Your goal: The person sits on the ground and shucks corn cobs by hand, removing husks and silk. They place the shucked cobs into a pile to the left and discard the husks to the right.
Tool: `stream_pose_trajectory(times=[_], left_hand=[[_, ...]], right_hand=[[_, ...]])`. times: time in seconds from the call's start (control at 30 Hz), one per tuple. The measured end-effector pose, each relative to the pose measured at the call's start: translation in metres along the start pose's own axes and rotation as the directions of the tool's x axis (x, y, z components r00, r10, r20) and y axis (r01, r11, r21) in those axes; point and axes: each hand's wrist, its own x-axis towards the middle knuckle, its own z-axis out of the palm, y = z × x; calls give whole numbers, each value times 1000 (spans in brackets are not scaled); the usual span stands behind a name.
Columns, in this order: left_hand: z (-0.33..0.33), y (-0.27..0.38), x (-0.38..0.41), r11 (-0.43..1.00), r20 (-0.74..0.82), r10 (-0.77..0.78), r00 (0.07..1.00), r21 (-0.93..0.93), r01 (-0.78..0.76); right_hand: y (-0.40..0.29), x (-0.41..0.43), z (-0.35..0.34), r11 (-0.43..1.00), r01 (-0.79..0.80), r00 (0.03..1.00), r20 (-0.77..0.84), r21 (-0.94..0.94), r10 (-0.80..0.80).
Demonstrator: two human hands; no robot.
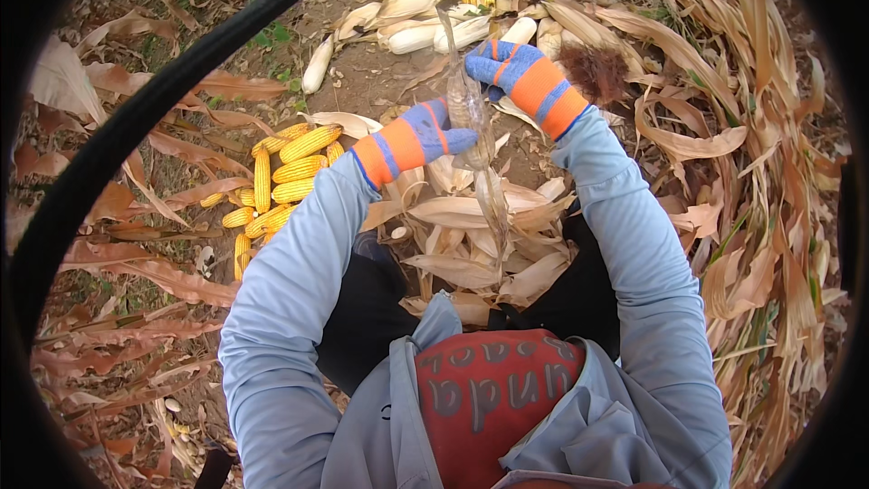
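Observation:
My left hand [422, 138], in a blue and orange knit glove, grips a long, dry corn husk [483, 149] with the thumb across its front. The husk is greyish and looks partly see-through; whether an ear is inside I cannot tell. It stretches from above the hands down over a heap of loose pale husks [461, 214] between my legs. Just right of its upper part is my right hand [526, 85], gloved alike, with curled fingers. Its fingertips are partly hidden, so a hold on the husk is not clear.
Bare yellow corn cobs [299, 168] lie piled beyond my left forearm. Ahead on the soil are several ears in pale husks [414, 34]. Dry corn stalks and leaves [753, 217] line the right side. A dark strap [170, 58] crosses the upper left of the view.

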Motion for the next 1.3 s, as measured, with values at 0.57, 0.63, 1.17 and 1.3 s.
stream_pose_trajectory(times=[0.57, 0.63, 1.17, 1.3], left_hand=[[-1, -32, 24, 813, -330, -92, 939, -570, -121], [-1, -26, 26, 818, -336, -124, 934, -567, -95], [-49, -34, 9, 797, -599, -373, 708, -598, -87], [-30, -11, 17, 829, -582, -421, 696, -558, 35]], right_hand=[[33, 19, 23, 676, 77, 997, -50, 733, -60], [36, 19, 18, 799, 276, 960, -108, 534, -260], [-2, -12, 20, 950, 73, 986, -122, -304, -114], [30, -11, 35, 915, 136, 991, 56, -380, -124]])
